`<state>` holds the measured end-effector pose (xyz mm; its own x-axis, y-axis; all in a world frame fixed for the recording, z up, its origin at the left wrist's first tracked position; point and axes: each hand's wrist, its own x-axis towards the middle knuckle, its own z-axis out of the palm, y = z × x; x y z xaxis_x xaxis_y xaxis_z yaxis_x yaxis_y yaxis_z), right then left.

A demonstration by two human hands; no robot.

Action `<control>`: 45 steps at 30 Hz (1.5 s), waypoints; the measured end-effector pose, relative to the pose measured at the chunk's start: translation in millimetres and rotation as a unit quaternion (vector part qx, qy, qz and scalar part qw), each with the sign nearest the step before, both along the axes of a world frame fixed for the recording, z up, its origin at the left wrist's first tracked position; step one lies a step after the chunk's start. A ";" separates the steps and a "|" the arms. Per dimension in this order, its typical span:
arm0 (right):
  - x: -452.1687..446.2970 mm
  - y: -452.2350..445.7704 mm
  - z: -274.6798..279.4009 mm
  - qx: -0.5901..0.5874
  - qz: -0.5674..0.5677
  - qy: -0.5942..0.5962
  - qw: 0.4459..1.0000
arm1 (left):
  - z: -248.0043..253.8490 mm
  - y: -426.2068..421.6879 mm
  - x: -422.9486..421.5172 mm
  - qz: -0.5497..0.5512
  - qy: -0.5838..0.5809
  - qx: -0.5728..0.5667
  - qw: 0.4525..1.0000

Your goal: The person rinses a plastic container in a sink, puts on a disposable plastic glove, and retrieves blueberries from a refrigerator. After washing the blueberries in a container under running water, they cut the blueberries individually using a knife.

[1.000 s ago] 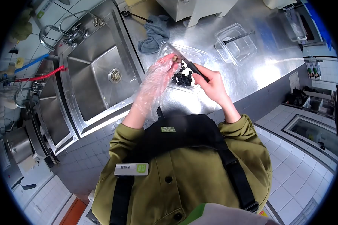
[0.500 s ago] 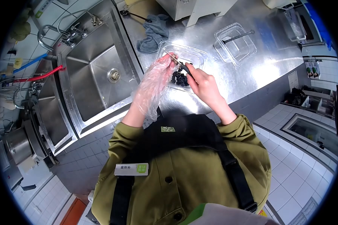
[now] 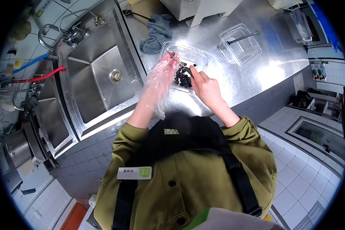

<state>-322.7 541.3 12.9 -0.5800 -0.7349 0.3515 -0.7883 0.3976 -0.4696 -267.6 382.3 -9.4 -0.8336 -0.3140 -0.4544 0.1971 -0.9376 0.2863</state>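
Observation:
My left hand point(image 3: 164, 73), in a loose clear plastic glove, is closed with its fingertips pinching a small dark piece that looks like a grape point(image 3: 172, 55). My right hand point(image 3: 207, 87) is bare and wrapped round the black handle of a small knife point(image 3: 188, 70). The knife's thin blade points up and left, to the fingertips of my left hand. Both hands are over a clear plastic container point(image 3: 203, 57) on the steel counter. Several dark grape-like pieces point(image 3: 184, 81) lie inside it, partly hidden by my hands.
A second clear container point(image 3: 239, 53) with a dark-handled utensil point(image 3: 243, 37) across it stands to the right. A grey-blue cloth point(image 3: 156, 34) lies behind. At the left is a steel sink point(image 3: 92, 76) with a tap point(image 3: 71, 36). A pale machine point(image 3: 203, 9) stands at the back.
My left hand's fingertips have shifted slightly left and up, with the knife tip following. More of the dark pieces in the container now show.

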 end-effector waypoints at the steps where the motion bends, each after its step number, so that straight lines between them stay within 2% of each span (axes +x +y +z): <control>1: -0.8 2.3 -1.0 -0.013 0.006 -0.010 1.000 | 0.3 0.6 1.2 -0.003 -0.014 0.001 1.000; 3: -4.6 1.7 -2.1 -0.049 -0.008 -0.218 0.975 | 6.2 2.7 4.2 -0.011 -0.044 0.003 0.999; 4: -6.8 1.2 -2.8 -0.067 -0.016 -0.320 0.945 | 11.2 3.4 5.3 -0.063 -0.051 0.002 0.997; 6: -9.6 -3.5 3.2 -0.041 -0.017 -0.399 0.916 | 30.1 4.9 6.5 -0.166 -0.067 0.002 0.984; 7: -10.8 -5.7 5.5 -0.029 -0.017 -0.437 0.899 | 28.2 7.5 6.1 -0.160 -0.064 -0.033 0.985; 9: -12.0 -1.9 5.5 -0.007 -0.010 -0.436 0.900 | 19.6 14.5 3.0 -0.149 -0.058 -0.103 0.982; 12: -23.4 27.7 24.7 0.065 0.009 -0.485 0.872 | 3.9 14.8 -11.2 -0.086 -0.080 -0.099 0.988; 14: -29.4 51.4 38.9 0.088 0.003 -0.506 0.858 | -9.1 2.2 -7.1 -0.080 -0.026 -0.092 0.992; 15: -31.6 62.0 43.4 0.101 -0.002 -0.498 0.861 | 5.1 1.3 -5.7 -0.076 0.002 -0.088 0.993; 16: -31.5 69.2 48.2 0.084 -0.031 -0.501 0.861 | 21.1 7.7 -11.1 -0.110 -0.143 -0.200 0.963; 17: -31.6 74.7 51.2 0.067 -0.058 -0.503 0.859 | 13.9 7.0 -15.7 -0.192 -0.147 -0.382 0.892; 18: -32.2 79.5 51.6 0.044 -0.069 -0.503 0.860 | 1.8 3.4 -24.8 -0.264 -0.144 -0.547 0.782; 19: -31.7 80.0 53.5 0.029 -0.079 -0.499 0.863 | -8.6 1.0 -30.6 -0.324 -0.133 -0.688 0.635; 22: -29.8 79.0 57.8 -0.017 -0.098 -0.485 0.869 | -14.7 15.2 -40.8 -0.395 -0.045 -0.733 0.552; 25: -26.8 77.8 54.3 -0.042 -0.106 -0.466 0.877 | -47.4 26.0 -60.5 -0.462 -0.002 -0.784 0.415; 26: -25.3 77.8 53.5 -0.057 -0.101 -0.465 0.877 | -42.7 27.3 -62.6 -0.483 0.004 -0.794 0.369; 29: -20.8 80.3 50.1 -0.095 -0.092 -0.456 0.880 | -70.8 27.2 -68.5 -0.457 0.057 -0.830 0.314; 30: -20.2 81.7 48.4 -0.100 -0.091 -0.448 0.884 | -71.6 27.0 -68.3 -0.450 0.064 -0.848 0.273; 34: -18.1 86.6 47.6 -0.117 -0.102 -0.432 0.888 | -73.0 26.6 -75.3 -0.472 -0.003 -0.843 0.256; 37: -17.2 89.7 45.5 -0.130 -0.112 -0.429 0.887 | -62.5 26.5 -71.7 -0.439 -0.008 -0.875 0.205; 40: -15.6 91.9 52.7 -0.118 -0.127 -0.439 0.882 | -24.5 19.8 -71.2 -0.516 -0.025 -0.809 0.280; 42: -12.3 92.0 56.9 -0.127 -0.124 -0.455 0.873 | -4.1 6.7 -57.7 -0.485 0.002 -0.624 0.612; 43: -10.0 91.3 57.7 -0.132 -0.122 -0.463 0.868 | 6.6 3.9 -49.7 -0.443 0.014 -0.494 0.748; 45: -5.9 87.4 50.8 -0.145 -0.084 -0.409 0.897 | 40.9 8.5 -35.5 -0.382 -0.007 -0.414 0.827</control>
